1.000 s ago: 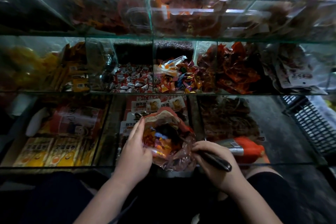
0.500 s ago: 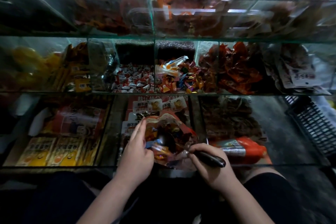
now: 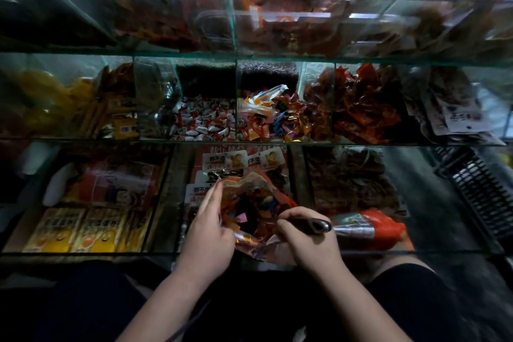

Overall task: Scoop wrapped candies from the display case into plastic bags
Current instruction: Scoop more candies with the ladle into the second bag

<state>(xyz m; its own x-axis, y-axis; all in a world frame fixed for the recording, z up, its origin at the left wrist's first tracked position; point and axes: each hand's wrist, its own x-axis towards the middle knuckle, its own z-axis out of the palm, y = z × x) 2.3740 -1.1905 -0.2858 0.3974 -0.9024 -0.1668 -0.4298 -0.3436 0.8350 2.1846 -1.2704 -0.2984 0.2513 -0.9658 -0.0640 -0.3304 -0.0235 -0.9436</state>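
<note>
Holding bag [image 3: 265, 250], left hand [image 3: 211, 230]; right hand [image 3: 308, 243] gripping scoop [image 3: 312, 223]

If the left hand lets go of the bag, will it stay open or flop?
Probably floppy: the bag is thin, crinkled film, its mouth held open by the left hand. Released, it would likely sag shut round the scoop. Candies inside add weight, so it might tip.

Both hands bare: L hand [image 3: 208, 233], R hand [image 3: 308, 241], w/ forearms [image 3: 358, 294] bare down to the near edge. Dark, approx. black clothing [image 3: 91, 302] covers lap & legs, left & right. Fabric plain, detail lost in dim light.
</note>
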